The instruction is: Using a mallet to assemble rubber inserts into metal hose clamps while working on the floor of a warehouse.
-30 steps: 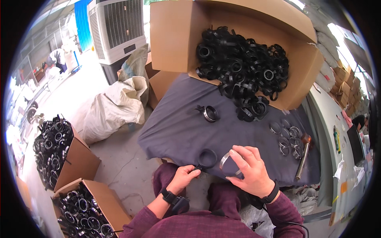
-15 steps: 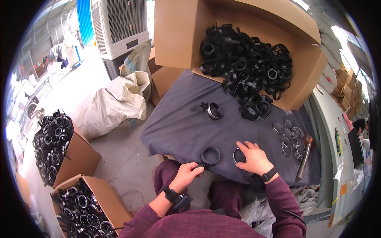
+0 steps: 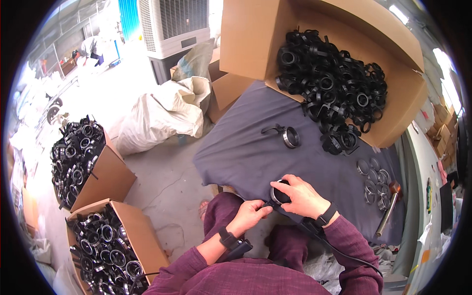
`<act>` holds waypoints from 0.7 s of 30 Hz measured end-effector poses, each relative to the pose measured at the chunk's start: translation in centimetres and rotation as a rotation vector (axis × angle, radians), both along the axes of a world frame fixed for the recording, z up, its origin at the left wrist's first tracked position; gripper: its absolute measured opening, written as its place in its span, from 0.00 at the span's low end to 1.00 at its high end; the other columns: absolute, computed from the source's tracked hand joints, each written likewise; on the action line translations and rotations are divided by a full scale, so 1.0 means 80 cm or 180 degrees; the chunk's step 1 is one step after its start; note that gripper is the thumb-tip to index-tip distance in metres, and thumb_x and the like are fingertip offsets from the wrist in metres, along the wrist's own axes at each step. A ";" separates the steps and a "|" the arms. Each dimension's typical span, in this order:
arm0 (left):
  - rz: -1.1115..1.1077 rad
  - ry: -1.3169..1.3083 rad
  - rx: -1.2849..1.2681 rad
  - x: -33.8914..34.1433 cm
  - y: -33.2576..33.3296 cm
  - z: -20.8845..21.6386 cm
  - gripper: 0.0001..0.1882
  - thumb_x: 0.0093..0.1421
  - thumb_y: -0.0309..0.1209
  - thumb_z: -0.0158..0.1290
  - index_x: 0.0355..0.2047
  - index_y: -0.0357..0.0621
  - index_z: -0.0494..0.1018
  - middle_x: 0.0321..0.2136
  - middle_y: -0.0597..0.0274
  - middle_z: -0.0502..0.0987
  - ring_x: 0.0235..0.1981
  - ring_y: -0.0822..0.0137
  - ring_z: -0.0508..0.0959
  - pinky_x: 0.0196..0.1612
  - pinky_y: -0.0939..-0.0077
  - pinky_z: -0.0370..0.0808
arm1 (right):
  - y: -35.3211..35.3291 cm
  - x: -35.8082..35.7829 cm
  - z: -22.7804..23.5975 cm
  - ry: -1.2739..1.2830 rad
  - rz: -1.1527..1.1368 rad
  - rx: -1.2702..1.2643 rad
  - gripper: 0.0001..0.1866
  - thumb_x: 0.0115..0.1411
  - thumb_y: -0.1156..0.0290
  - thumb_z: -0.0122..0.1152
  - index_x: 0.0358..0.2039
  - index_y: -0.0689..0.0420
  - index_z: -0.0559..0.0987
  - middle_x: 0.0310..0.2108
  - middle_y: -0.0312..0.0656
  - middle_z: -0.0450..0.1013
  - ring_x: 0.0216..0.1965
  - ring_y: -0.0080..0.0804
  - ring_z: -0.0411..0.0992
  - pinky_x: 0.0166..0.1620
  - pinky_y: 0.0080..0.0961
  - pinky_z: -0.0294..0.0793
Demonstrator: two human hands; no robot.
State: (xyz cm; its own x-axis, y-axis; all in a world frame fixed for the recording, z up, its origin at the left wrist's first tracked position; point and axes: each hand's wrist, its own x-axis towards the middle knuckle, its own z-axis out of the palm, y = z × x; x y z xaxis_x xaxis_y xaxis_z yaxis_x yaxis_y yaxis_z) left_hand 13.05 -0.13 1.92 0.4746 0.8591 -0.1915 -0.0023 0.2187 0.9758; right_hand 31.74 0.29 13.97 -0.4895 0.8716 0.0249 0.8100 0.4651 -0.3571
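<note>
Close to the cloth's front edge, my left hand [image 3: 250, 215] pinches the tab of a black plastic ring [image 3: 281, 197]. Over that ring, my right hand [image 3: 306, 198] is closed with thumb and fingers round its rim. A silvery metal ring edges the black one, and the right fingers partly cover both. Farther off on the dark cloth [image 3: 236, 152] lies another tabbed black ring [image 3: 290, 137] with a silvery band. To the right, several loose metal rings [image 3: 369, 187] sit beside a hammer [image 3: 386, 216].
A large open carton [image 3: 246, 44] at the back spills black rings [image 3: 334, 83] onto the cloth. Two cartons of banded rings [image 3: 78, 157] stand at lower left on the floor. A white sack [image 3: 162, 118] and an air cooler [image 3: 174, 24] are beyond. Another person [image 3: 91, 51] bends far left.
My hands have come together: the right hand has moved left with the metal ring onto the black ring in my left hand. The view has shifted slightly.
</note>
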 end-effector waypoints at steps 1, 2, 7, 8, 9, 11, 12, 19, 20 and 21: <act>-0.0027 0.0013 0.0027 0.000 0.001 0.001 0.09 0.59 0.33 0.55 0.27 0.40 0.75 0.22 0.72 0.74 0.25 0.80 0.70 0.30 0.83 0.66 | 0.002 -0.001 0.000 0.0000 0.0010 -0.0010 0.32 0.43 0.76 0.63 0.53 0.54 0.71 0.47 0.53 0.66 0.49 0.50 0.67 0.50 0.37 0.71; -0.0020 0.0012 0.0019 0.000 0.003 0.000 0.09 0.59 0.33 0.55 0.27 0.40 0.75 0.22 0.72 0.74 0.25 0.80 0.70 0.30 0.83 0.66 | 0.005 -0.001 0.002 -0.0056 0.0030 -0.0020 0.32 0.43 0.75 0.64 0.53 0.54 0.71 0.48 0.54 0.66 0.48 0.50 0.68 0.49 0.37 0.72; 0.0030 -0.0107 -0.0085 -0.009 0.005 -0.009 0.09 0.58 0.33 0.55 0.28 0.39 0.76 0.23 0.70 0.75 0.26 0.79 0.71 0.33 0.81 0.69 | 0.014 -0.014 0.006 -0.0136 0.0158 -0.0015 0.32 0.43 0.74 0.66 0.52 0.54 0.72 0.47 0.53 0.66 0.43 0.52 0.71 0.45 0.38 0.73; 0.0072 0.0112 0.0001 -0.017 0.006 0.005 0.09 0.58 0.33 0.55 0.30 0.38 0.76 0.24 0.69 0.76 0.27 0.78 0.72 0.34 0.80 0.70 | 0.021 -0.021 0.004 -0.0097 0.0274 0.0086 0.31 0.42 0.75 0.66 0.52 0.54 0.72 0.47 0.53 0.66 0.42 0.53 0.71 0.44 0.39 0.73; 0.0101 0.0252 0.0033 -0.013 0.002 0.000 0.10 0.58 0.32 0.55 0.31 0.36 0.76 0.25 0.69 0.76 0.27 0.77 0.73 0.33 0.78 0.71 | 0.016 -0.022 0.006 -0.0070 0.0284 0.0108 0.32 0.41 0.75 0.65 0.51 0.54 0.71 0.46 0.52 0.66 0.42 0.52 0.71 0.44 0.39 0.73; -0.0066 0.0241 0.0283 -0.002 0.003 0.007 0.10 0.58 0.33 0.55 0.29 0.37 0.76 0.22 0.69 0.75 0.26 0.79 0.71 0.31 0.77 0.71 | 0.007 -0.015 0.010 -0.0106 0.0239 0.0148 0.32 0.40 0.76 0.65 0.51 0.53 0.72 0.45 0.53 0.66 0.42 0.52 0.70 0.44 0.39 0.73; -0.0048 0.0112 0.0268 0.007 0.004 -0.014 0.11 0.58 0.34 0.55 0.26 0.38 0.74 0.19 0.71 0.73 0.24 0.80 0.69 0.29 0.78 0.69 | 0.002 -0.012 0.010 -0.0106 0.0151 0.0099 0.32 0.40 0.76 0.65 0.51 0.52 0.72 0.45 0.53 0.66 0.43 0.52 0.70 0.44 0.40 0.73; 0.0056 0.0193 0.0644 0.003 -0.004 -0.014 0.19 0.59 0.42 0.54 0.20 0.39 0.69 0.13 0.69 0.68 0.18 0.77 0.66 0.24 0.75 0.65 | -0.003 -0.019 0.019 -0.0458 0.0294 -0.0183 0.35 0.43 0.71 0.69 0.55 0.55 0.69 0.49 0.54 0.68 0.48 0.53 0.68 0.50 0.39 0.71; 0.0020 0.0199 0.0685 0.000 -0.004 -0.008 0.19 0.59 0.42 0.54 0.19 0.39 0.68 0.13 0.68 0.67 0.18 0.77 0.65 0.24 0.75 0.65 | -0.004 -0.018 0.018 -0.0490 0.0311 -0.0118 0.35 0.43 0.71 0.69 0.55 0.55 0.69 0.49 0.54 0.68 0.48 0.53 0.68 0.50 0.39 0.71; 0.0006 0.0213 0.0736 0.000 -0.004 -0.010 0.20 0.59 0.42 0.54 0.19 0.39 0.68 0.13 0.68 0.67 0.18 0.76 0.65 0.24 0.75 0.65 | -0.006 -0.018 0.019 -0.0408 0.0347 -0.0103 0.33 0.44 0.71 0.68 0.54 0.55 0.70 0.47 0.53 0.68 0.47 0.52 0.69 0.48 0.38 0.72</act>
State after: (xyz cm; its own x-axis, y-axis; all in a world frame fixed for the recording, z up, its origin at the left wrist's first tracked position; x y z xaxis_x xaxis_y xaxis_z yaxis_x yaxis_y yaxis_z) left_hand 13.08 -0.46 1.13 0.4659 0.8846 -0.0205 0.0639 -0.0105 0.9979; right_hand 30.32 -0.20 15.50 -0.5785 0.8126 -0.0711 0.7953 0.5426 -0.2703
